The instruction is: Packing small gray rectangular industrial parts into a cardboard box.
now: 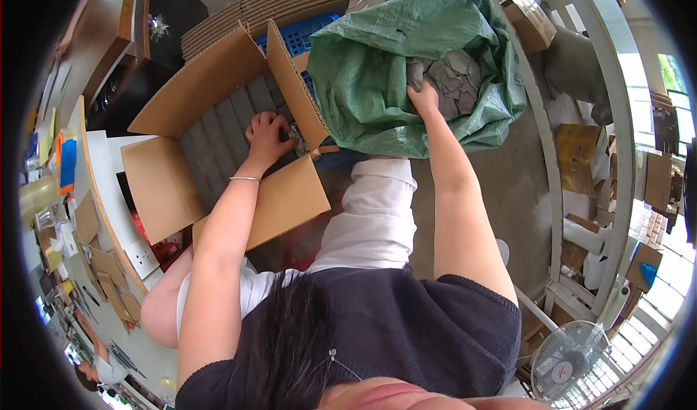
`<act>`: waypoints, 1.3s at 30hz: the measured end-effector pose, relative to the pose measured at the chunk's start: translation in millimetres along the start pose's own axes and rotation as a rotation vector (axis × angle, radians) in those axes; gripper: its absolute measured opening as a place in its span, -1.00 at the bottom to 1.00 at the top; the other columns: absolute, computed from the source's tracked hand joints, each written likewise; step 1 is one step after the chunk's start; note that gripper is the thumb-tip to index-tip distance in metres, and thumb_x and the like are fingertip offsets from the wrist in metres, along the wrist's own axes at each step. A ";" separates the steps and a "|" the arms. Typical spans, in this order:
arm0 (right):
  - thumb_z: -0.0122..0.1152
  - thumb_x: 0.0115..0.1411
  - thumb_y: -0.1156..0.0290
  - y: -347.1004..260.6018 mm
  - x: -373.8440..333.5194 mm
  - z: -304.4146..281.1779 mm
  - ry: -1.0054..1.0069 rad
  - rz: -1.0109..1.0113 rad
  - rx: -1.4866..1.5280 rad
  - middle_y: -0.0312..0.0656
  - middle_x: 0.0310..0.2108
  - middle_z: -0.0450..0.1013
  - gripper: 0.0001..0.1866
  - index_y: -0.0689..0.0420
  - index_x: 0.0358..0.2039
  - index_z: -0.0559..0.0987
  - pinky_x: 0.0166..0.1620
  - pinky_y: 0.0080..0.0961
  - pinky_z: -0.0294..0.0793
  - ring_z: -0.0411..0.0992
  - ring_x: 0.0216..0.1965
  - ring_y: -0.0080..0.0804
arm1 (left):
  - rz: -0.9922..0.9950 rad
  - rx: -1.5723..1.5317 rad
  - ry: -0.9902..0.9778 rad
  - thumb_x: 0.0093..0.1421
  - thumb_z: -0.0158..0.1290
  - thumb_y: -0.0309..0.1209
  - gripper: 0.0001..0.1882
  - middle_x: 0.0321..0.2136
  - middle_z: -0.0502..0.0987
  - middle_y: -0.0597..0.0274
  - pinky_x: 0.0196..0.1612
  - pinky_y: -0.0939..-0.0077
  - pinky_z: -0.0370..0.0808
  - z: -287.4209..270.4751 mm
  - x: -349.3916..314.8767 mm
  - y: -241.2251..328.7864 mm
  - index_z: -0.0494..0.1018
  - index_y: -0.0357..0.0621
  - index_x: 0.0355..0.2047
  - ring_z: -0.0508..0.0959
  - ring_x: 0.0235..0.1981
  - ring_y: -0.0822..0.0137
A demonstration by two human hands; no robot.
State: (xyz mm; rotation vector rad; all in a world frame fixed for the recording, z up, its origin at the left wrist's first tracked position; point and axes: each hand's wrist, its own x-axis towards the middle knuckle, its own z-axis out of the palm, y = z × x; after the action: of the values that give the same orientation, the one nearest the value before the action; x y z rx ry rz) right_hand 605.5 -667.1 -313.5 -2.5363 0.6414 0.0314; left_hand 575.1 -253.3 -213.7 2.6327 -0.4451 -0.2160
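An open cardboard box stands in front of me to the left, with rows of grey blocks packed inside. My left hand rests on these rows near the box's right wall, fingers bent and apart. Beside its thumb, some crumpled paper sits against that wall. To the right, a green woven sack gapes wide, holding a heap of crumpled grey paper. My right hand reaches into the sack, its fingers closed on a piece of grey paper at the heap's left side.
Flattened cardboard sheets are stacked behind the box, near a blue plastic crate. A pale metal frame runs along the right. A fan stands at the lower right. A long worktable borders the left.
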 end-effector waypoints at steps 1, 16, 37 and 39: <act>0.18 -0.06 0.03 -2.9 -3.4 0.6 -0.001 -0.003 0.006 0.16 -0.26 0.47 -0.46 0.24 -0.21 0.51 -0.12 -0.16 0.40 0.43 -0.18 0.08 | 0.001 -0.005 -0.001 -0.27 0.27 -0.23 -0.64 -0.18 0.33 0.25 0.04 0.01 0.07 -0.4 0.0 -1.1 0.40 0.08 -0.44 0.18 0.07 0.08; 0.02 -0.01 0.41 -62.0 -170.5 -61.4 -0.201 -0.665 -0.212 -0.11 -0.56 0.43 -0.89 0.11 -0.61 0.46 -0.36 -0.21 0.43 0.45 -0.41 -0.15 | 0.017 0.009 -0.010 -0.26 0.24 -0.18 -0.67 -0.17 0.34 0.24 0.04 0.07 0.08 -2.5 3.9 -1.3 0.44 0.08 -0.46 0.20 0.08 0.09; 0.17 0.06 0.47 -252.7 -228.1 -136.1 0.024 -1.018 0.570 -0.09 -0.51 0.37 -0.88 0.23 -0.54 0.46 -0.41 -0.29 0.35 0.35 -0.46 -0.08 | 0.247 -1.273 -0.425 0.09 0.15 -0.47 -0.55 -0.17 0.50 0.29 -0.16 0.56 0.47 -133.6 -34.0 84.0 0.37 -0.19 0.02 0.48 -0.31 0.54; 0.15 0.11 0.45 -255.2 -221.6 -130.1 -0.087 -0.897 0.591 -0.09 -0.46 0.39 -0.90 0.22 -0.46 0.48 -0.39 -0.32 0.38 0.38 -0.43 -0.11 | 0.196 -1.293 -0.386 0.12 0.12 -0.49 -0.66 -0.25 0.53 0.33 -0.07 0.61 0.44 -136.7 -33.7 82.5 0.43 -0.23 -0.07 0.49 -0.25 0.53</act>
State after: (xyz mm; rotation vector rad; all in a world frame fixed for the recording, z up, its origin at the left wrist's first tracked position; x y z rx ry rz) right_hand 510.3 -442.0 -46.3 -2.0086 -0.4939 -0.3112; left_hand 551.7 -254.6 -52.3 1.2710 -0.4550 -0.6779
